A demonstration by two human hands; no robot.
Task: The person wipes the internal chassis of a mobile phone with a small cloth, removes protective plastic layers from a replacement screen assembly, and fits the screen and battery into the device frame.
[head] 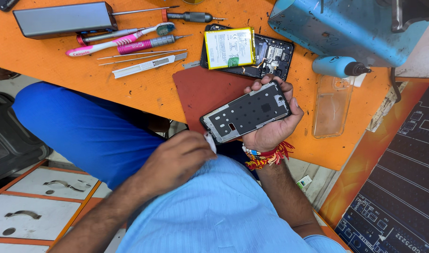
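My right hand (274, 127) grips a phone's middle frame (246, 112), a dark plate with a silver rim, held flat over the table's near edge. A red thread band circles that wrist. My left hand (174, 161) is closed around a small white wad (210, 141) that touches the frame's lower left corner. Just beyond lies an opened phone body (270, 56) with a white, yellow-edged battery (229, 47) resting on it, next to a maroon mat (198, 91).
On the orange table (144, 89): a toothbrush (116, 42), a pink screwdriver (144, 45), tweezers (139, 55), a utility knife (149, 65), a grey box (64, 19). A clear phone case (331, 112), a blue nozzle bottle (338, 66) and a blue machine (350, 28) stand right. Drawers (31, 197) sit lower left.
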